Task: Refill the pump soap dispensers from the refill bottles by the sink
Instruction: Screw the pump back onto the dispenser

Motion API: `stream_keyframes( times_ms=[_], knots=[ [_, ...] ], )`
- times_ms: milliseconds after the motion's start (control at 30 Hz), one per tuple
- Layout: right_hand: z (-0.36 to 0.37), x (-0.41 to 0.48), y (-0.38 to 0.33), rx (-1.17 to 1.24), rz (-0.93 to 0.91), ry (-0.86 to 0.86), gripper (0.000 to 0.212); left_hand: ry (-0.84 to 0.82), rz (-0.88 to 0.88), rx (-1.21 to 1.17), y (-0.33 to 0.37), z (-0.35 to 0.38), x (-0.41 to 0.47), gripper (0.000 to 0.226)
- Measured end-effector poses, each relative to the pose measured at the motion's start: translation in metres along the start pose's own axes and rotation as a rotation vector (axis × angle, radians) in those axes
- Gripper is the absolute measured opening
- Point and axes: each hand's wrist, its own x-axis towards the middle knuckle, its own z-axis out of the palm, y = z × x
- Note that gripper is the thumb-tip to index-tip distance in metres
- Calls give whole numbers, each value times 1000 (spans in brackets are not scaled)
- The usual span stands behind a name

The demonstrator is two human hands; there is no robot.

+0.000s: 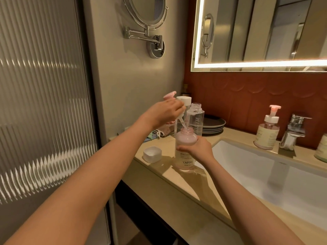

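Observation:
A pink soap dispenser bottle (185, 152) labelled YAPING stands upright on the counter left of the sink, its neck uncapped. My right hand (198, 149) grips its body. My left hand (164, 113) holds the pink pump head (46, 95) above it, and the pump's tube (183, 123) dips into the bottle's neck. Behind stand a clear refill bottle (196, 119) with no cap and a second bottle with a white cap (184, 100). A white cap (152, 154) lies on the counter to the left.
A white sink basin (265, 174) fills the right, with a chrome tap (293, 131) behind it. Another pink pump dispenser (268, 131) stands left of the tap. Dark plates (213, 125) are stacked at the back wall. Folded cloths (159, 133) lie at the counter's left end.

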Motion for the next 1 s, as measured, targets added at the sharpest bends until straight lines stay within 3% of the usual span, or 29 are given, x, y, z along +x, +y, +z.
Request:
stream_keyframes(
  times_ms=[133,267,467,600,700,867,1000],
  knots=[
    [-1,0,0,-14,-21,-10,48,-16,120,10,9,8,13,65],
    [-2,0,1,-2,-16,-46,46,-143,177,96,20,21,22,59],
    [-3,1,1,-17,-17,-53,47,-60,348,149,19,32,21,52],
    [-3,2,2,-51,-9,-56,53,23,384,60,26,40,17,65],
    [-1,4,2,-85,-26,-47,53,132,291,-131,29,40,8,75],
    [0,4,4,-77,-49,-33,49,280,148,-323,36,53,-16,65],
    [3,3,7,8,-9,-3,56,363,-219,-535,52,58,-24,39]
  ],
)
